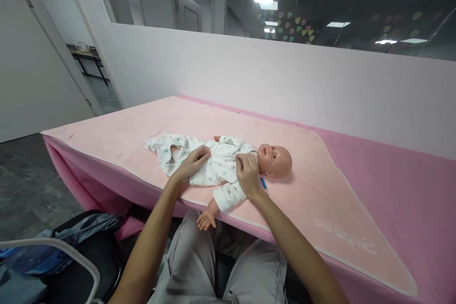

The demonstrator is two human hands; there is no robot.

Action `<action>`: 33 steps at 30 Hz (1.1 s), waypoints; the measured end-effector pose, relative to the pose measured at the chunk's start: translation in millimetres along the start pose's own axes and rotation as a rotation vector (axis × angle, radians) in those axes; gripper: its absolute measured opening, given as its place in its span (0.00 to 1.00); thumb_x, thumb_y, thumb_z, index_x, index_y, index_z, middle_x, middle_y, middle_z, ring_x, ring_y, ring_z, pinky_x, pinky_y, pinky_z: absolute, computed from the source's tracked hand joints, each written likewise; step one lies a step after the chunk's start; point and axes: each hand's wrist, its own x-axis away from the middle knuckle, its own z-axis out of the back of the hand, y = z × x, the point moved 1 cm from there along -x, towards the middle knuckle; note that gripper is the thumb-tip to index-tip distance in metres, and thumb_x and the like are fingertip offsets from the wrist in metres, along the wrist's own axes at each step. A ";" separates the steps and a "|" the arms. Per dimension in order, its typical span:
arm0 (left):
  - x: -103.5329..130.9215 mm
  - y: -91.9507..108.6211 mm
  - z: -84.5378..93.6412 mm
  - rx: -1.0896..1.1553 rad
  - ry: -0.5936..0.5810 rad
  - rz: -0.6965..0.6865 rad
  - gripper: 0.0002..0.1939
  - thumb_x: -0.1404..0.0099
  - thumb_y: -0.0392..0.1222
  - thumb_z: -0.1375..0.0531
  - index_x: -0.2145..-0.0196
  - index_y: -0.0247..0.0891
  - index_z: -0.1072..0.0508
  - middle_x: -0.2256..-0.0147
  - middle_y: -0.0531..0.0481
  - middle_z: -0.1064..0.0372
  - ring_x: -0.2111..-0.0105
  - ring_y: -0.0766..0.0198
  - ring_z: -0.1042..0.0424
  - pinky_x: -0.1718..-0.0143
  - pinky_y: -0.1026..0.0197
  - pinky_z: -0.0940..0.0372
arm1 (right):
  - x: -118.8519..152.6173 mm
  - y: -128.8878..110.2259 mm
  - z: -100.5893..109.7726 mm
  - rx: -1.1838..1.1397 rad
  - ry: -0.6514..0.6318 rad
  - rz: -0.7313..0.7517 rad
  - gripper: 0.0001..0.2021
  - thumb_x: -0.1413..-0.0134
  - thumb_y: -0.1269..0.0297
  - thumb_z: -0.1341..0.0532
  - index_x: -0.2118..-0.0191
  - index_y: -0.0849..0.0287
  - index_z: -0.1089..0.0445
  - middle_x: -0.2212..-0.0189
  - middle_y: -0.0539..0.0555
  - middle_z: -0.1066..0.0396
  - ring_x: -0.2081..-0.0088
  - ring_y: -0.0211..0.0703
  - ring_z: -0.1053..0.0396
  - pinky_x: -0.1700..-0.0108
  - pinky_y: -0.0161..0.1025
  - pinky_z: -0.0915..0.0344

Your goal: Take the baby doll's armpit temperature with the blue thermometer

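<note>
A baby doll (276, 160) lies on its back, its head to the right, dressed in a white patterned baby romper (213, 168). At the romper's waist, my left hand (194, 160) is closed with the fingertips pinching the cloth. My right hand (247, 171) is closed on the romper's front near the collar, just below the doll's chin. The doll's near arm (208, 216) hangs past the table's front edge. One leg shows through an opening in the lower part of the romper. A small blue item (263, 183) lies by the doll's shoulder, partly hidden by my right wrist.
A light pink mat (342, 204) covers much of the table over a darker pink cloth (399, 175). A white wall (285, 80) with a window stands behind. At the lower left is a black chair (96, 261) with bags on it.
</note>
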 end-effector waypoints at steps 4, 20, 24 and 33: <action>1.5 0.0 1.2 0.017 -0.033 -0.013 0.09 0.39 0.44 0.48 0.69 0.36 0.34 0.72 0.52 0.37 0.70 0.65 0.38 0.68 0.65 0.42 | -0.7 -0.6 0.0 0.005 -0.003 -0.003 0.09 0.41 0.71 0.50 0.66 0.58 0.33 0.71 0.53 0.30 0.66 0.43 0.34 0.58 0.42 0.40; 3.8 -5.0 2.0 0.041 0.000 -0.002 0.13 0.48 0.47 0.37 0.71 0.35 0.31 0.70 0.50 0.32 0.69 0.64 0.34 0.68 0.64 0.39 | -0.2 1.1 -0.2 0.008 -0.030 -0.006 0.09 0.42 0.73 0.49 0.67 0.59 0.33 0.72 0.53 0.30 0.66 0.42 0.36 0.60 0.39 0.41; 4.8 -10.8 0.6 0.100 0.062 0.042 0.12 0.50 0.46 0.35 0.73 0.34 0.28 0.71 0.47 0.29 0.68 0.61 0.31 0.67 0.62 0.37 | 0.0 0.7 0.3 0.013 -0.047 -0.010 0.09 0.42 0.73 0.49 0.67 0.59 0.33 0.71 0.52 0.30 0.66 0.41 0.36 0.59 0.39 0.42; 3.7 -8.2 -3.6 0.202 0.208 0.056 0.10 0.53 0.43 0.33 0.75 0.34 0.26 0.70 0.47 0.28 0.66 0.60 0.30 0.65 0.61 0.37 | 0.7 1.6 0.2 0.018 -0.060 -0.022 0.09 0.42 0.72 0.49 0.67 0.59 0.33 0.71 0.53 0.30 0.65 0.41 0.36 0.59 0.39 0.42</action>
